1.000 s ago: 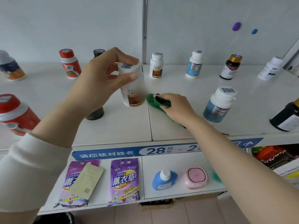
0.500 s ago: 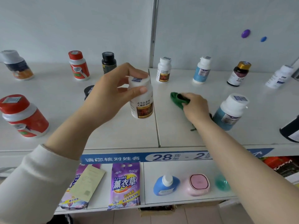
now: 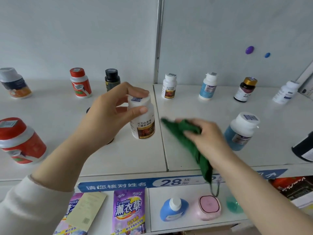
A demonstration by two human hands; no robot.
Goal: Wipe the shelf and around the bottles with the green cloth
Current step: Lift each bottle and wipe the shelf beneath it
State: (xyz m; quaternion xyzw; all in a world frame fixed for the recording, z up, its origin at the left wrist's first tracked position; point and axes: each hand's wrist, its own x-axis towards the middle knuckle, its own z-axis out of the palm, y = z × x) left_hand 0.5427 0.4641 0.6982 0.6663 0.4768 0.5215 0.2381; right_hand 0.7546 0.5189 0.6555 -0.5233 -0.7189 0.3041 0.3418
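My left hand (image 3: 111,114) grips the cap of a white bottle with a brown label (image 3: 143,121), near the seam between the two panels of the white shelf (image 3: 128,156). Whether the bottle's base touches the shelf I cannot tell. My right hand (image 3: 205,138) presses the green cloth (image 3: 183,134) on the right panel, just right of that bottle. The cloth trails back under my wrist and hangs over the front edge. A blue bottle with a white cap (image 3: 241,131) stands to the right of my right hand.
Red bottles (image 3: 20,141) (image 3: 80,83) and a black one (image 3: 112,78) stand on the left panel. White (image 3: 169,86), blue (image 3: 208,86), dark gold-capped (image 3: 245,89) and white (image 3: 286,92) bottles line the back right. A black container (image 3: 304,150) sits at the right edge. Detergent bags and small items lie on the lower shelf (image 3: 152,211).
My right hand has slid the green cloth toward the front of the shelf, its tail now hanging over the edge. My left hand still holds the white bottle in about the same place.
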